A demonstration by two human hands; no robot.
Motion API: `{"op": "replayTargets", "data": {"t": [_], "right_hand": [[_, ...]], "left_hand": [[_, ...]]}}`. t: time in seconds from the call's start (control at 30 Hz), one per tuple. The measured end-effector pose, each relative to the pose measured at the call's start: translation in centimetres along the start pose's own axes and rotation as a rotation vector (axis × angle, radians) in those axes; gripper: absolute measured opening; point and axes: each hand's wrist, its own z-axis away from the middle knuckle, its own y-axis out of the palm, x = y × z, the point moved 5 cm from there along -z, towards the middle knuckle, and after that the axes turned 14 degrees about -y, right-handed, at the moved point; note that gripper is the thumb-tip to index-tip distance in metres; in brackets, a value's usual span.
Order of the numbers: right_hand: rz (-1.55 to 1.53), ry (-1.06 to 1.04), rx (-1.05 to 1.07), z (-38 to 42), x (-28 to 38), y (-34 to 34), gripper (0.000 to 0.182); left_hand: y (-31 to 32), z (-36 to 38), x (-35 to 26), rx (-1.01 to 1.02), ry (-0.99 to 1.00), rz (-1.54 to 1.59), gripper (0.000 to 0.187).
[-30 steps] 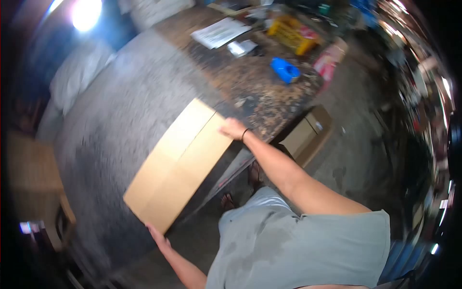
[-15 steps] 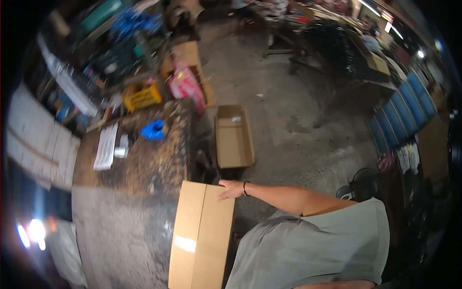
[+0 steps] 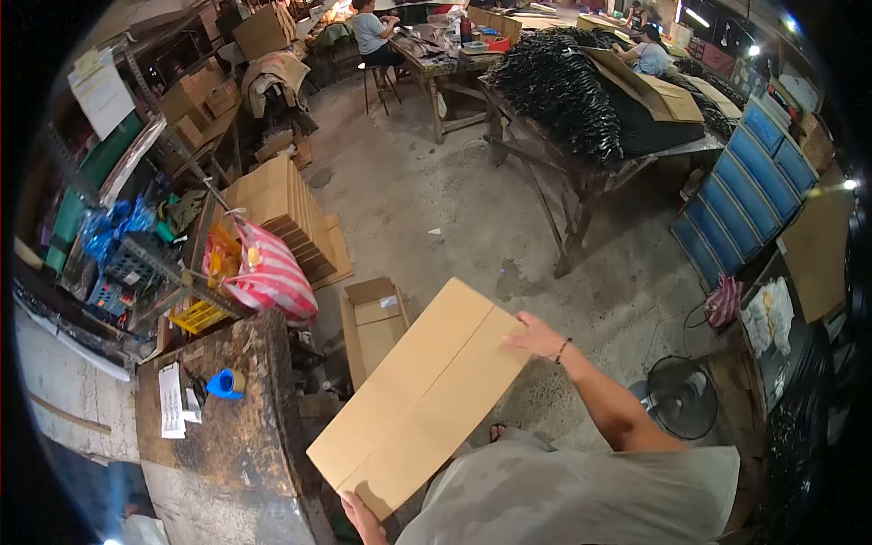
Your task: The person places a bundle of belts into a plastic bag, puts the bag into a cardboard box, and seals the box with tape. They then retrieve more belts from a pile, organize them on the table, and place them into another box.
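A closed cardboard box [image 3: 422, 395] is held at a slant in front of my body, a seam running along its upper face. My right hand [image 3: 538, 337], with a dark bracelet at the wrist, grips its far right end. At the near left end, my left hand [image 3: 363, 520] is on the edge, thumb on top; its other fingers are hidden. Below and beyond it, an open cardboard box [image 3: 371, 318] stands on the floor, partly covered by the held one. Left of them is a worn workbench [image 3: 245, 427] bearing a blue tape dispenser [image 3: 225, 383] and papers [image 3: 171, 400].
A striped bag [image 3: 270, 272] hangs beside stacked flat cardboard [image 3: 295, 213]. A table [image 3: 581, 186] carries a black heap [image 3: 563, 91]. A fan [image 3: 681, 397] stands at right, near a blue panel [image 3: 745, 186]. Two people [image 3: 372, 36] sit farther back, among others.
The box has moved off the workbench edge toward the right and turned to a slant. My left hand has come into view on its near end. The view has shifted, showing more of the room.
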Motion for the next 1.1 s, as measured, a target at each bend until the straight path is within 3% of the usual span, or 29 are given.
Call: {"op": "replayTargets", "data": {"t": [0.13, 0.3, 0.43, 0.6, 0.8, 0.83, 0.97, 1.03, 1.07, 1.1], "right_hand": [[-0.08, 0.021, -0.126, -3.1, -1.6, -6.6, 0.047], [0.039, 0.035, -0.266, -9.2, -1.4, -11.9, 0.041], [-0.084, 0.035, -0.341, -16.6, -1.1, -15.5, 0.038], [-0.018, -0.013, -0.421, -25.1, -2.4, -20.9, 0.033], [-0.06, 0.027, -0.534, -35.2, -4.1, -25.0, 0.031], [-0.06, 0.026, -0.513, -37.4, -5.0, -25.8, 0.031], [-0.107, -0.007, -0.532, -47.8, -6.0, -28.6, 0.031], [-0.026, -0.123, -0.474, -55.2, -4.8, -30.5, 0.03], [-0.071, 0.04, -0.42, -58.5, -4.8, -31.5, 0.031], [-0.139, -0.064, -0.399, -62.3, -4.2, -31.8, 0.033]], "left_hand": [[8.9, -4.1, -4.6, 0.161, 0.026, -0.046, 0.054], [18.8, -11.0, -9.8, 0.22, -0.028, -0.041, 0.054], [27.3, -19.6, -13.3, 0.271, 0.078, -0.09, 0.052], [38.4, -20.4, -26.2, 0.305, 0.056, -0.239, 0.056], [48.9, -29.1, -34.8, 0.35, 0.148, -0.348, 0.057], [51.2, -30.3, -36.2, 0.416, 0.151, -0.31, 0.057], [58.0, -34.7, -41.7, 0.324, 0.157, -0.36, 0.056], [61.3, -35.6, -45.7, 0.314, 0.114, -0.268, 0.055], [62.4, -36.3, -47.8, 0.291, 0.123, -0.27, 0.055], [63.3, -36.9, -49.3, 0.245, 0.113, -0.225, 0.054]]}}
